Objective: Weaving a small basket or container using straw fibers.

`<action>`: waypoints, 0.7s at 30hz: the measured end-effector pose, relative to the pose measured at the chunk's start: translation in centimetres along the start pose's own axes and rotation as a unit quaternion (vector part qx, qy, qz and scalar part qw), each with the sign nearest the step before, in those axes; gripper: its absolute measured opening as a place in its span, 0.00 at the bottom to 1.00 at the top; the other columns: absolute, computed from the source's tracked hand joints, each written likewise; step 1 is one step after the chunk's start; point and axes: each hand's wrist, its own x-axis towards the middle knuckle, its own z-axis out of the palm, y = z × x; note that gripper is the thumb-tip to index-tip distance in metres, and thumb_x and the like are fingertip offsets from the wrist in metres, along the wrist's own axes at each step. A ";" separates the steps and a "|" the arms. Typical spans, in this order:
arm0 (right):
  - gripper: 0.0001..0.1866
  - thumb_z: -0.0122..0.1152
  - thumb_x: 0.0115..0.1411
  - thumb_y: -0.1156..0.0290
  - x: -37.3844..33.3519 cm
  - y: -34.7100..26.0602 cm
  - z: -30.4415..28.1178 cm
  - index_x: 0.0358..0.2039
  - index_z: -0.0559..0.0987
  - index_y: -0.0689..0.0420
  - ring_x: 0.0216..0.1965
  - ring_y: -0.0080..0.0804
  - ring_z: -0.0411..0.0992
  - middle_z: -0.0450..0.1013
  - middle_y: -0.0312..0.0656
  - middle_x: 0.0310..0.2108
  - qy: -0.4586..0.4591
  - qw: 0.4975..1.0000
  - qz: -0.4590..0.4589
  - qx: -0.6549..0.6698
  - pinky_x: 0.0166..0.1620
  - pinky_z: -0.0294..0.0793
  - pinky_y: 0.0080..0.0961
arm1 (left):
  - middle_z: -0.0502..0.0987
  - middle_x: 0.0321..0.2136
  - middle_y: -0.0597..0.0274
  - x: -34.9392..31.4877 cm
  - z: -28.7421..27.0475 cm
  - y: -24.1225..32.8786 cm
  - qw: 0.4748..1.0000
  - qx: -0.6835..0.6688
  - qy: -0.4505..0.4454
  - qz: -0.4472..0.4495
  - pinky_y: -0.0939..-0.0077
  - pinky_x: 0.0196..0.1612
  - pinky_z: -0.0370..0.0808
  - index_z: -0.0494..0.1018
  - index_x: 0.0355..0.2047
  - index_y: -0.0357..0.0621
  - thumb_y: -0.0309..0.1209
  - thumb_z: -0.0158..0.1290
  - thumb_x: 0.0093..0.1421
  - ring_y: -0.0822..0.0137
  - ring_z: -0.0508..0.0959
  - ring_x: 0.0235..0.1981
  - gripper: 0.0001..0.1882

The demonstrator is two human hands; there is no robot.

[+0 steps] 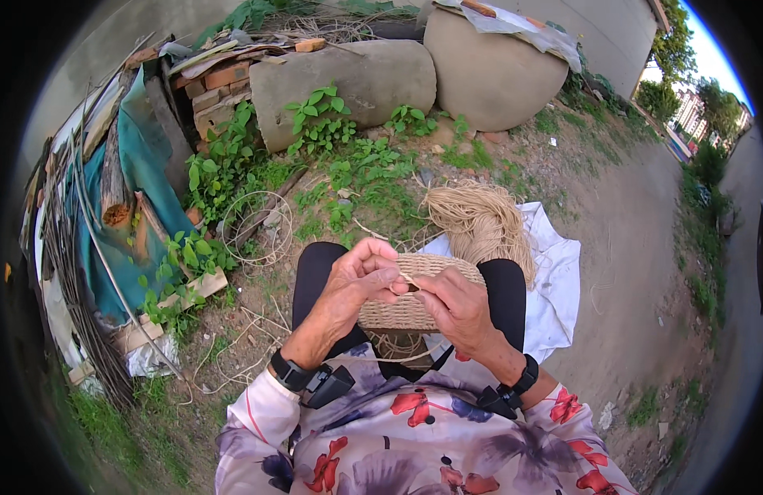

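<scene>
A tan woven cord piece (380,313), oval at its far side, rests between my knees. Above it my left hand (358,279) and my right hand (457,307) meet, fingertips almost touching. Both pinch a thin strand of straw-coloured cord (408,280) between thumb and fingers. A loose length of the same cord (389,360) crosses below the woven piece toward my left wrist. My fingers partly hide the strand and the middle of the weave.
A big bundle of tan cord (484,224) lies on a white cloth (555,272) beyond my right knee. Loops of loose cord (260,231) lie on the ground at left, near planks and a green tarp (138,206). Behind stand a grey cylinder (348,87) and a large clay jar (493,70).
</scene>
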 end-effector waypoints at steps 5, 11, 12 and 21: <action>0.04 0.61 0.55 0.76 -1.2 1.4 -0.1 0.32 0.79 0.58 0.25 0.43 0.72 0.69 0.44 0.24 -0.035 0.996 0.085 0.002 0.29 0.71 0.35 | 0.81 0.31 0.59 0.2 -1.0 -3.4 0.958 0.276 0.077 0.008 0.80 0.28 0.77 0.70 0.43 0.40 0.25 0.51 0.62 0.76 0.78 0.28 0.09; 0.02 0.57 0.52 0.77 -0.1 2.3 0.8 0.24 0.75 0.60 0.24 0.48 0.72 0.71 0.48 0.22 -0.079 0.988 0.132 -0.026 0.29 0.71 0.41 | 0.81 0.28 0.57 -0.2 -0.5 -4.8 0.885 0.455 0.037 0.097 0.76 0.26 0.76 0.71 0.50 0.44 0.23 0.47 0.63 0.69 0.79 0.21 0.15; 0.02 0.57 0.50 0.77 0.1 2.8 1.1 0.23 0.75 0.61 0.24 0.50 0.72 0.71 0.50 0.22 -0.083 0.989 0.120 -0.036 0.29 0.70 0.43 | 0.80 0.29 0.57 -0.1 -0.6 -5.1 0.890 0.448 0.016 0.083 0.77 0.25 0.77 0.69 0.54 0.46 0.23 0.46 0.64 0.69 0.79 0.20 0.18; 0.05 0.57 0.49 0.75 2.4 3.5 1.6 0.20 0.74 0.63 0.25 0.55 0.73 0.72 0.54 0.22 -0.191 0.972 0.104 -0.092 0.30 0.71 0.46 | 0.75 0.38 0.61 0.6 -0.1 -3.8 0.978 0.095 -0.025 -0.183 0.85 0.24 0.78 0.48 0.70 0.62 0.19 0.42 0.63 0.75 0.78 0.22 0.37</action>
